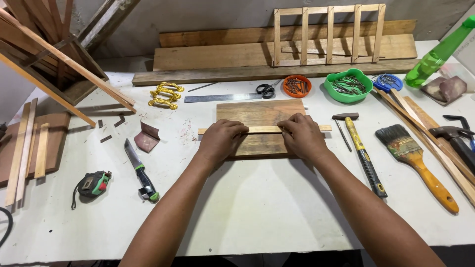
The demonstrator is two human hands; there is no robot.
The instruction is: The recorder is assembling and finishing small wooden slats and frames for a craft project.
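Observation:
A thin pale wooden strip [264, 129] lies crosswise on a rectangular wooden board [260, 112] in the middle of the white table [257, 207]. My left hand [221, 141] presses down on the strip's left part, fingers curled over it. My right hand [303, 136] holds the strip's right part in the same way. Both ends of the strip stick out past the board's sides.
A hammer [362, 153] and a paintbrush [415, 158] lie to the right, a knife [140, 170] and tape measure [92, 185] to the left. Behind are a steel ruler [220, 98], scissors [267, 90], orange [297, 86] and green [349, 85] bowls of nails, gold handles [166, 95], planks and a slatted frame [329, 34].

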